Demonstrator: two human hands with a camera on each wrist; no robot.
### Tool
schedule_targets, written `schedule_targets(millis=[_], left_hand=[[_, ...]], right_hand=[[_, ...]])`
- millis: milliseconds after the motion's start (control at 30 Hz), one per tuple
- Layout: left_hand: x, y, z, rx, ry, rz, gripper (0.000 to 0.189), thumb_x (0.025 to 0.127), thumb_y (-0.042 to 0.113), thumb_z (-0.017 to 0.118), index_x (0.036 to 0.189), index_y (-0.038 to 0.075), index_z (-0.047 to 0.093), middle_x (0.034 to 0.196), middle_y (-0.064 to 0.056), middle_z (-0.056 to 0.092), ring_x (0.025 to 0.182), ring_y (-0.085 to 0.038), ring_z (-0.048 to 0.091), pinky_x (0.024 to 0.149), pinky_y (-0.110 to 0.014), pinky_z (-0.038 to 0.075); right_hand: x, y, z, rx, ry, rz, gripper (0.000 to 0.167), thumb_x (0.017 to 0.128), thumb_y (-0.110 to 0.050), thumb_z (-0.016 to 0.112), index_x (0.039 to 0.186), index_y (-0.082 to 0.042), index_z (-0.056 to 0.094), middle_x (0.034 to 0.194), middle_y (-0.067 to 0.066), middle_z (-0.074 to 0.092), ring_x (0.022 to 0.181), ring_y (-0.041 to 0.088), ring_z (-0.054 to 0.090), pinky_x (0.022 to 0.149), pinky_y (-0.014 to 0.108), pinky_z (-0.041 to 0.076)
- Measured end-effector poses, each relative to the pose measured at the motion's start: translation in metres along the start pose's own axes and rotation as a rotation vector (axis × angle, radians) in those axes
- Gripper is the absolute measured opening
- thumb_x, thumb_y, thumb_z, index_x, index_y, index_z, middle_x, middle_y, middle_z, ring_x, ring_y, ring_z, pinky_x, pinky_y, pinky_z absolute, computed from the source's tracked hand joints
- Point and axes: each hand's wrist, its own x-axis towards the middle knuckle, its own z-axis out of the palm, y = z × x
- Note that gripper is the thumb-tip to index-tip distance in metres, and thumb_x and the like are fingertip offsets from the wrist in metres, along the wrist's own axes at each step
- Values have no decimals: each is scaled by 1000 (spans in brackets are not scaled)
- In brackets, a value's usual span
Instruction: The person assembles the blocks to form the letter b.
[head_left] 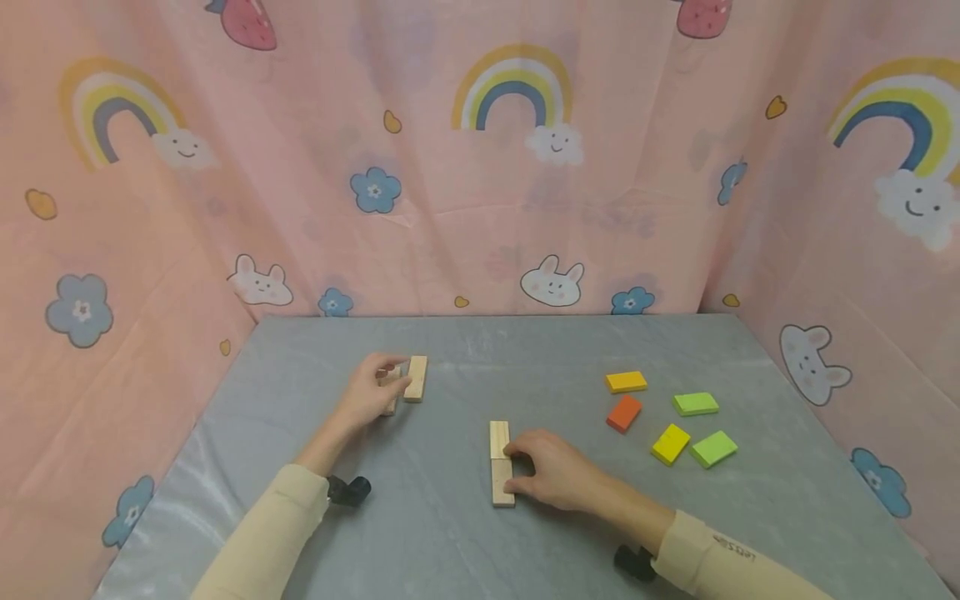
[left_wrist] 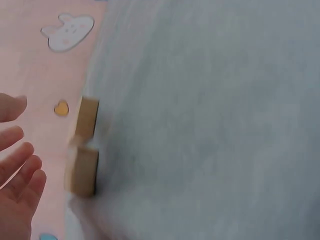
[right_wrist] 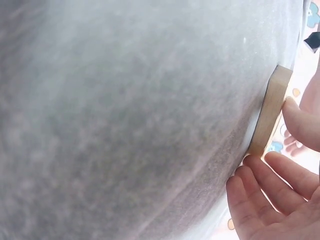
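My left hand (head_left: 366, 392) is over a plain wooden block (head_left: 389, 409) on the grey cloth, its fingers hiding part of that block. Just right of it lies another wooden block (head_left: 416, 385), close to the fingertips. The left wrist view shows the fingers spread and apart from two blurred blocks (left_wrist: 83, 172). Two more plain blocks lie end to end in front of me, a far one (head_left: 498, 437) and a near one (head_left: 502, 492). Along their right edge rests my right hand (head_left: 558, 472), thumb and relaxed fingertips touching the wood (right_wrist: 271, 112).
To the right several coloured blocks lie scattered: an orange-yellow one (head_left: 626, 382), a red-orange one (head_left: 624, 413), a yellow one (head_left: 671, 444) and two green ones (head_left: 696, 404). A pink patterned curtain (head_left: 450, 242) stands around the back and sides of the grey cloth (head_left: 420, 517).
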Motion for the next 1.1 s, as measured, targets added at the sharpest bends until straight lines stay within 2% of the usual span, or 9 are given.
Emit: schedule_targets(millis=[133, 433, 733, 933, 1100], left_hand=[[-1, -7, -7, -2, -24, -60, 50, 96, 18, 72, 138, -4, 57, 139, -25, 52, 127, -43, 52, 104, -59, 44], [-3, -23, -14, -21, -104, -134, 65, 93, 23, 76, 146, -3, 49, 147, -29, 45, 136, -46, 45, 112, -58, 37], [-5, -33, -21, -36, -190, -151, 81, 86, 23, 82, 151, -3, 43, 154, -27, 41, 143, -45, 37, 118, -54, 30], [-6, -34, -22, 50, -230, -153, 92, 81, 29, 86, 154, -2, 39, 157, -25, 37, 146, -44, 33, 118, -56, 27], [-7, -33, -22, 84, -244, -153, 96, 79, 31, 87, 155, -1, 37, 159, -25, 34, 147, -45, 29, 118, -60, 25]], right_hand=[[0, 0, 0, 8, -7, 5, 42, 81, -23, 87, 115, -1, 73, 109, 5, 71, 106, 26, 64, 96, 48, 51], [1, 0, 0, 15, -13, 11, 43, 82, -23, 87, 115, -1, 73, 110, 5, 71, 107, 26, 64, 97, 48, 51], [1, -2, 0, 30, -31, 36, 43, 82, -24, 86, 117, -2, 72, 112, 5, 71, 109, 26, 63, 98, 49, 50], [0, -3, 0, 38, -46, 67, 44, 82, -24, 87, 118, -3, 72, 112, 5, 70, 109, 26, 62, 99, 50, 49], [0, -2, 0, 34, -43, 57, 44, 82, -24, 86, 118, -3, 72, 112, 4, 70, 110, 26, 62, 99, 50, 49]])
